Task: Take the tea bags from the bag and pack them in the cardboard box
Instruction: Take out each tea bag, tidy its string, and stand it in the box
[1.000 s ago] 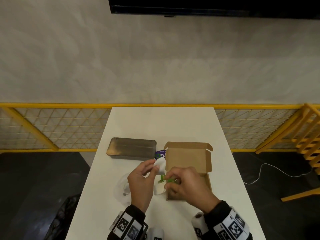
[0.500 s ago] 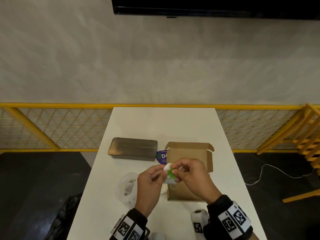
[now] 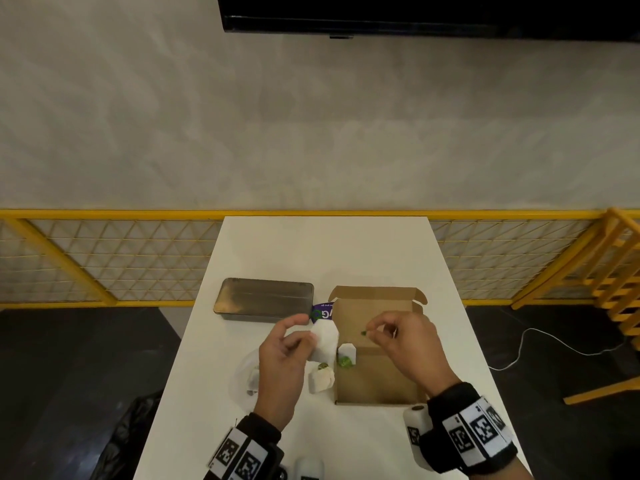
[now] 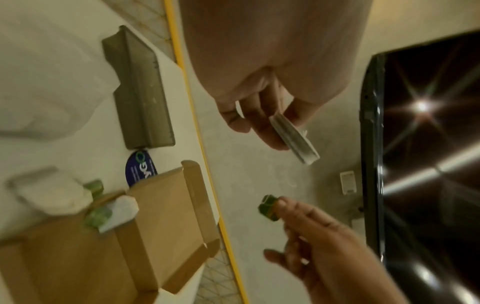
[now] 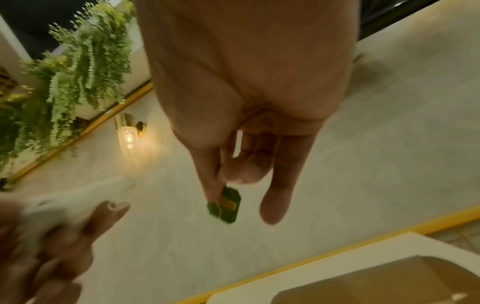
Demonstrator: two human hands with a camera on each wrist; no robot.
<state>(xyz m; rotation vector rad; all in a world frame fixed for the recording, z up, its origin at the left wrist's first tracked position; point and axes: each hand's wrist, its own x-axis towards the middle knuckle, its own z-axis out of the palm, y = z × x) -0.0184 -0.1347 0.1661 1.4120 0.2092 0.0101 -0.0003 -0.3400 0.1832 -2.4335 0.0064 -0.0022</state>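
Grey metal tin (image 3: pixel 265 299) lying flat at the back left of the white surface (image 3: pixel 325 251), a purple label (image 3: pixel 323 311) between it and the open cardboard box (image 3: pixel 375 375), whose raised lid partly hides that label. Clear plastic bag (image 3: pixel 247 379) on the surface under the left wrist. White tea bag (image 3: pixel 325 342) pinched in the left hand (image 3: pixel 282 358), held above the box's left wall. Small green tag (image 5: pixel 227 205) pinched between thumb and forefinger of the right hand (image 3: pixel 405 344), over the box. One tea bag with green tag (image 3: pixel 346 355) leaning inside the box's left edge; another tea bag (image 3: pixel 321 379) lying just outside it.
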